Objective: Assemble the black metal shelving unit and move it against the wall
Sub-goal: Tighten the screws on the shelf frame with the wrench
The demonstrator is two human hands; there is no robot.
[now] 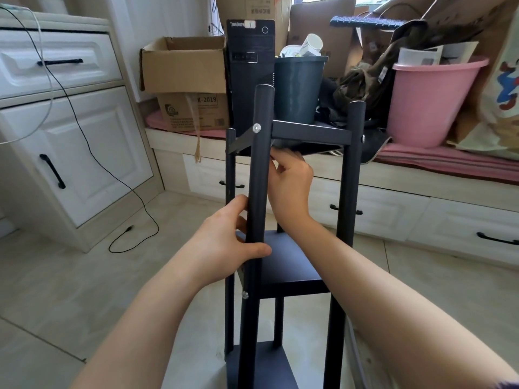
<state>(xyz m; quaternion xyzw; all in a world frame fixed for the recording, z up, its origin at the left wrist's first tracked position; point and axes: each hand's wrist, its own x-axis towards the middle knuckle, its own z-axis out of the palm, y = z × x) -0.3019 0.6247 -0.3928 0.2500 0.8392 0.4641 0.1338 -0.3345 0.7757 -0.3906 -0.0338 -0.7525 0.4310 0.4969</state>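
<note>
1. The black metal shelving unit stands upright on the tiled floor right in front of me, near the window seat at the far side of the room.
2. My left hand grips the near left post about midway up: my thumb lies across the front of the tube and my fingers curl round behind it.
3. My right hand reaches between the posts, up under the top shelf. Its fingers are bent and bunched together at the shelf's underside, just beside the near left post; I cannot tell whether they pinch anything there.
4. A silver screw head sits on the near left post at the top shelf's height, and another screw sits lower down at the middle shelf.
5. The top shelf looks tilted, its left bracket hanging lower than the front rail.
6. On the window seat behind the unit stand a black computer tower, a dark bin, an open cardboard box and a pink basin.
7. To the left is a white cabinet, with a black cable trailing down to the floor.
</note>
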